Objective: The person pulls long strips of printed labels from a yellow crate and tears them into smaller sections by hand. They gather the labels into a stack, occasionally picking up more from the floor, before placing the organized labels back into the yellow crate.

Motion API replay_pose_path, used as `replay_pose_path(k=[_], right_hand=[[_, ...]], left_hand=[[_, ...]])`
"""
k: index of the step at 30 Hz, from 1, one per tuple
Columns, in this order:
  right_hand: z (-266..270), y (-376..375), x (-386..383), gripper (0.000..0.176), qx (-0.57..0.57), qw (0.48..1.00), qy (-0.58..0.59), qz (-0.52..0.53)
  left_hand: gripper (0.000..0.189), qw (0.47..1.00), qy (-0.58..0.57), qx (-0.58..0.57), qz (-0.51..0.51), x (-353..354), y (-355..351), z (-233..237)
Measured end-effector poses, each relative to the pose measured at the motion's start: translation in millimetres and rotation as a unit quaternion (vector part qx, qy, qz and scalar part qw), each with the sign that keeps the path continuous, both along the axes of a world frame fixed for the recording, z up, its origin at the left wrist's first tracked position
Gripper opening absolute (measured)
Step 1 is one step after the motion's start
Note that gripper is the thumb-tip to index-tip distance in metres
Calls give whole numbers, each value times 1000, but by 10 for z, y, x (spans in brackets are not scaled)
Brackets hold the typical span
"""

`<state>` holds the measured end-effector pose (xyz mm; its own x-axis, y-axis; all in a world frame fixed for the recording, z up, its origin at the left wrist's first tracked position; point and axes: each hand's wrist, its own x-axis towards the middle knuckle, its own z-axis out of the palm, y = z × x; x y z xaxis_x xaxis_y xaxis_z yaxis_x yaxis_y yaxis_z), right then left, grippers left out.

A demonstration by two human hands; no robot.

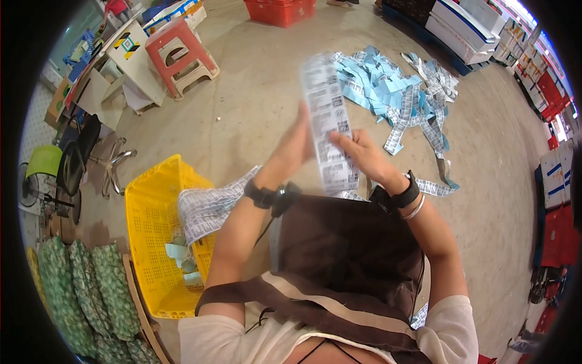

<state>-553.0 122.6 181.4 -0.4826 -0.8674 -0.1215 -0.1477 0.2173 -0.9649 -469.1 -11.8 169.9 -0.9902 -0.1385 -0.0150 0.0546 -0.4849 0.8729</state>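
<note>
A strip of printed white labels (327,115) with barcodes stands upright in front of me, its upper end blurred by motion. My right hand (367,155) is closed on its right edge, thumb across the printed face. At the strip's left edge is my left hand (294,145), closed on it; this hand is blurred and its fingers are partly hidden behind the labels. Below them, a dark brown apron (345,242) covers my lap. More label strips (209,209) drape over the side of a yellow crate (142,236) at my left.
Light-blue backing strips and labels (382,85) lie heaped on the floor ahead. Around stand a red stool (182,57), an office chair (79,151), a red crate (279,12), white foam boxes (464,30) and green net sacks (60,279). Another person (117,8) is far left.
</note>
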Motion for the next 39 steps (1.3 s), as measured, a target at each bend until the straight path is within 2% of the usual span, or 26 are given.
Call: replay_pose_path(k=[1, 2, 4, 5, 8, 10, 11, 13, 14, 16, 18, 20, 22, 23, 25, 26, 28, 30, 32, 36, 38, 39], right_hand=[[-74, -43, -86, 32, -51, 998, -29, -15], [-135, -77, -203, 32, -52, 998, -29, -15], [-198, -138, -402, 30, -54, 997, 13, -46], [-175, -157, -434, 28, -58, 998, 2, -30], [-224, -203, -530, 27, -47, 998, -13, -30], [-186, -216, -484, 27, -41, 998, -21, -36], [-206, -224, -488, 26, -49, 997, -46, -30], [-391, -260, -561, 25, -57, 996, -72, -25], [-645, -313, -668, 32, -132, 989, -60, -39], [-576, -265, -618, 41, -205, 976, -48, -54], [-382, -47, -499, 50, 6, 982, -186, -10], [-307, 71, -338, 53, 27, 992, -115, 35], [-108, 143, -155, 53, 35, 998, -21, 52], [-131, 138, -104, 53, 36, 998, -21, 53], [-183, 113, -32, 50, -56, 995, 47, 71], [-162, 100, -20, 50, -56, 995, 48, 72], [-106, 78, 10, 42, 53, 994, 12, 91], [-95, 54, 17, 38, 23, 995, 34, 89], [-98, 21, -31, 38, 74, 994, 49, 59], [-32, -40, -116, 37, 32, 999, 35, 18], [-44, -63, -197, 36, 44, 997, 65, 2], [-52, -88, -221, 35, 38, 997, 64, -3]], left_hand=[[83, 997, -48, -27, -59, 69, 93, -15], [83, 997, -48, -28, -59, 128, 175, -71], [79, 980, -31, 135, -145, 207, 303, -202], [79, 979, -33, 136, -146, 219, 356, -210], [77, 985, 11, 121, -118, 210, 421, -213], [59, 993, -44, 52, -97, 179, 407, -232], [59, 993, -45, 52, -97, 168, 409, -234], [38, 998, -53, 28, -22, 143, 418, -235], [38, 998, -54, 29, -23, 126, 398, -245], [26, 996, -7, -55, 71, 89, 310, -271], [24, 992, 2, -74, 101, 41, 149, -237], [24, 968, -5, -178, 176, 0, -39, -219], [26, 954, 15, -217, 206, -17, -119, -171], [28, 937, 35, -256, 234, -22, -137, -151], [29, 938, 43, -241, 246, -43, -136, -138], [29, 938, 52, -227, 257, -58, -143, -127], [30, 945, 44, -214, 242, -53, -197, -124], [30, 953, 35, -199, 228, -42, -225, -113], [32, 980, -22, -54, 190, -26, -231, -89], [33, 975, -63, -118, 178, 112, -187, -156], [30, 946, 24, -225, 231, 208, -69, -236], [25, 941, 71, -208, 256, 229, 27, -254]])
